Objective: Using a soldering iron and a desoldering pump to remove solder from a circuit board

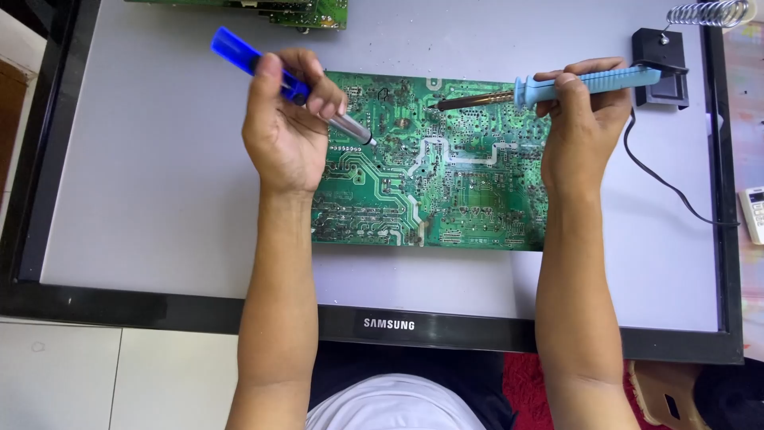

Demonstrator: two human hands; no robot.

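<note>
A green circuit board (446,183) lies solder side up on a flat screen panel (159,175). My left hand (286,127) grips a blue and silver desoldering pump (239,54), its tip resting on the board's upper left area. My right hand (581,119) holds a light blue soldering iron (589,81) nearly level. The iron's dark tip points left and sits over the board's upper middle.
A black soldering iron stand (660,68) with a wire coil (708,13) sits at the back right, and the iron's black cord (668,187) trails across the panel. Another green board (310,12) pokes in at the top edge. A white remote (753,215) lies at the right.
</note>
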